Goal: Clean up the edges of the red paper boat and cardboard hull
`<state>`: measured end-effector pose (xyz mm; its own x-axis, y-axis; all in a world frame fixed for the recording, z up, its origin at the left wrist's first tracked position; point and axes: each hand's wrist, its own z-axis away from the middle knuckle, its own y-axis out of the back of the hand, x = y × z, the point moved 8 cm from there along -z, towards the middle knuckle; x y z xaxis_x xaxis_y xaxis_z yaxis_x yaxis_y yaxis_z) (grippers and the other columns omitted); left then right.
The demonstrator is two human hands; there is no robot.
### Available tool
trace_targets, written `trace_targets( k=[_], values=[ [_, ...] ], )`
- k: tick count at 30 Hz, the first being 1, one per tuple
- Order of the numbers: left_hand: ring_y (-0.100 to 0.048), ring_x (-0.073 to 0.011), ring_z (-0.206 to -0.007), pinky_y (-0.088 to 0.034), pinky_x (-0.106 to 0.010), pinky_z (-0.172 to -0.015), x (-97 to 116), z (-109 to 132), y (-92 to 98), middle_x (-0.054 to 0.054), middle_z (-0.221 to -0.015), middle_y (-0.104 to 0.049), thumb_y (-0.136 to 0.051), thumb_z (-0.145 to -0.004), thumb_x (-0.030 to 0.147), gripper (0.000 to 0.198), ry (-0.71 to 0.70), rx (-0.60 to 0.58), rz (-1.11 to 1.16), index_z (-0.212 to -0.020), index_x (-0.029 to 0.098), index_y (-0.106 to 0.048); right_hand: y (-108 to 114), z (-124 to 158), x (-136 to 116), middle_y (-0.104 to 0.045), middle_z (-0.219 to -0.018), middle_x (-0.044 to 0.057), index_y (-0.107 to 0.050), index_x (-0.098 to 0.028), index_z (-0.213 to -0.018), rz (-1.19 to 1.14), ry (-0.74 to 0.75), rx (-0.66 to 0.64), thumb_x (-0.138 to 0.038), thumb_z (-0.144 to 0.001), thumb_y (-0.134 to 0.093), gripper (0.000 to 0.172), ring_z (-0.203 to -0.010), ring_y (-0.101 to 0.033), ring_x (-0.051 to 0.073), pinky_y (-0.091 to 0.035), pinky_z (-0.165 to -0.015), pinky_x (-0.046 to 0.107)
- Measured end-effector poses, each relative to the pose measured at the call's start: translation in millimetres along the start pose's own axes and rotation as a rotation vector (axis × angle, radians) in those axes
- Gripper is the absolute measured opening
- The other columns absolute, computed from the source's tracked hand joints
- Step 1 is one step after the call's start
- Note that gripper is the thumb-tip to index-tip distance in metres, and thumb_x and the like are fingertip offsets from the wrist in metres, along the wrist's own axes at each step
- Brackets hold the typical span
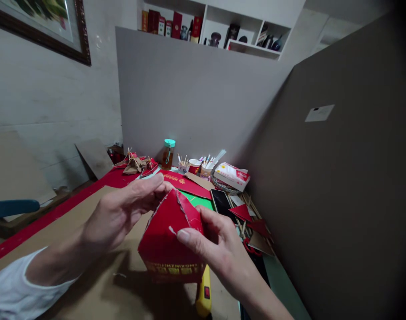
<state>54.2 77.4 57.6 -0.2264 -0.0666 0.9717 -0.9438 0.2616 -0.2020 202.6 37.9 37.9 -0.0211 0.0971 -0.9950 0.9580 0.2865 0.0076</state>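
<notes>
Red cardboard house-shaped piece [171, 222], held above the brown-topped counter [72, 213] at the lower centre of my head view, peak upward, gold lettering low on its near face. My right grip [223, 255] pinches its right side, thumb on the near face and fingers along the side panel. My left grip [119, 213] is loosely curved at the peak and upper left edge; whether its fingertips press the card I cannot tell. A pale strand [172, 230], probably glue, shows by the right thumb. I judge the step in hand to be fitting or checking the joined panels; the next move would call for light, even pressure along the ragged seams, without crushing the card.

Beneath the piece, and partly hidden by it, lies a yellow tool [203, 295] with a red switch, which I take for a glue gun; setting the piece straight down could meet it. At right, a phone [222, 202], a red card triangle [242, 212] and thin sticks crowd the working edge. Farther back stand a bottle [167, 158], a pen cup [207, 171] and a tissue box [231, 176], before a grey partition [189, 98].
</notes>
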Motion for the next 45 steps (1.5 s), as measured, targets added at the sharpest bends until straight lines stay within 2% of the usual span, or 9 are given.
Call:
trace_targets(
  k=[6,14,18,24,29,32,37,41,45],
  values=[
    [-0.065,-0.0166,-0.075,-0.052,-0.023,-0.065,-1.9,-3.3,-15.9,0.000,-0.076,-0.073,-0.084,-0.076,0.051,0.031,0.052,-0.240,-0.270,-0.081,0.021,-0.076,-1.0,-1.7,-2.3,-0.069,-0.088,0.005,-0.073,-0.021,-0.092,0.103,0.033,-0.010,-0.048,-0.078,-0.081,0.032,-0.080,-0.059,0.019,-0.049,-0.064,0.028],
    [-0.062,-0.0080,-0.062,-0.048,-0.012,-0.056,-1.8,5.5,-19.7,0.006,-0.067,-0.072,-0.091,-0.071,0.030,0.017,0.102,-0.227,-0.128,-0.075,0.022,-0.076,-9.5,6.0,-18.0,-0.072,-0.090,0.001,-0.071,-0.021,-0.093,0.291,0.213,-0.017,-0.035,-0.089,-0.072,0.014,-0.079,-0.062,0.015,-0.048,-0.069,0.027],
    [-0.057,-0.0053,-0.057,-0.044,-0.011,-0.053,3.2,18.8,-25.2,0.006,-0.064,-0.068,-0.089,-0.075,0.030,0.017,0.049,-0.243,-0.033,-0.073,0.021,-0.075,-4.3,24.9,-25.4,-0.069,-0.085,0.000,-0.067,-0.025,-0.102,0.605,0.487,0.132,-0.042,-0.094,-0.071,0.019,-0.075,-0.063,0.015,-0.050,-0.066,0.026],
    [-0.051,-0.0109,-0.063,-0.043,-0.021,-0.056,14.6,32.4,-23.5,0.004,-0.065,-0.058,-0.080,-0.081,0.036,0.024,-0.123,-0.179,-0.141,-0.069,0.021,-0.065,-12.2,52.8,-36.9,-0.070,-0.109,0.005,-0.041,-0.030,-0.138,0.860,0.898,0.272,-0.035,-0.104,-0.060,0.038,-0.105,-0.068,0.020,-0.056,-0.088,0.029],
    [-0.049,-0.0144,-0.064,-0.041,-0.027,-0.058,15.9,39.8,-26.0,0.003,-0.068,-0.054,-0.073,-0.086,0.046,0.032,-0.202,-0.165,-0.334,-0.068,0.023,-0.060,-17.0,44.4,-36.8,-0.066,-0.089,0.001,-0.055,-0.029,-0.104,0.748,0.786,0.158,-0.036,-0.103,-0.061,0.009,-0.087,-0.064,0.021,-0.053,-0.079,0.032],
    [-0.046,-0.0137,-0.063,-0.038,-0.028,-0.057,16.6,39.2,-27.0,0.003,-0.067,-0.052,-0.067,-0.089,0.045,0.034,-0.249,-0.158,-0.411,-0.066,0.022,-0.057,-19.7,33.3,-30.8,-0.059,-0.082,0.000,-0.054,-0.025,-0.090,0.690,0.652,0.051,-0.031,-0.101,-0.060,0.014,-0.078,-0.058,0.018,-0.049,-0.077,0.033],
    [-0.046,-0.0133,-0.065,-0.037,-0.027,-0.062,20.0,31.1,-36.6,0.004,-0.071,-0.051,-0.057,-0.096,0.042,0.031,-0.282,-0.314,-0.641,-0.071,0.022,-0.054,-17.4,20.4,-21.4,-0.058,-0.086,0.002,-0.055,-0.022,-0.088,0.629,0.500,-0.026,-0.034,-0.101,-0.060,0.018,-0.083,-0.054,0.019,-0.043,-0.078,0.035],
    [-0.054,-0.0186,-0.072,-0.040,-0.029,-0.064,29.1,27.7,-39.2,0.000,-0.076,-0.059,-0.051,-0.096,0.056,0.040,-0.291,-0.430,-0.636,-0.074,0.023,-0.057,-16.6,15.7,-17.9,-0.058,-0.086,0.001,-0.057,-0.021,-0.089,0.567,0.428,-0.057,-0.037,-0.101,-0.060,0.021,-0.083,-0.051,0.019,-0.040,-0.080,0.036],
    [-0.059,-0.0203,-0.079,-0.043,-0.026,-0.063,31.1,15.5,-20.9,0.000,-0.086,-0.067,-0.059,-0.091,0.062,0.037,-0.192,-0.255,-0.438,-0.093,0.026,-0.068,-11.7,12.2,-11.3,-0.063,-0.094,0.002,-0.061,-0.021,-0.090,0.462,0.312,-0.008,-0.043,-0.102,-0.061,0.025,-0.089,-0.055,0.019,-0.042,-0.081,0.034]
  ],
)
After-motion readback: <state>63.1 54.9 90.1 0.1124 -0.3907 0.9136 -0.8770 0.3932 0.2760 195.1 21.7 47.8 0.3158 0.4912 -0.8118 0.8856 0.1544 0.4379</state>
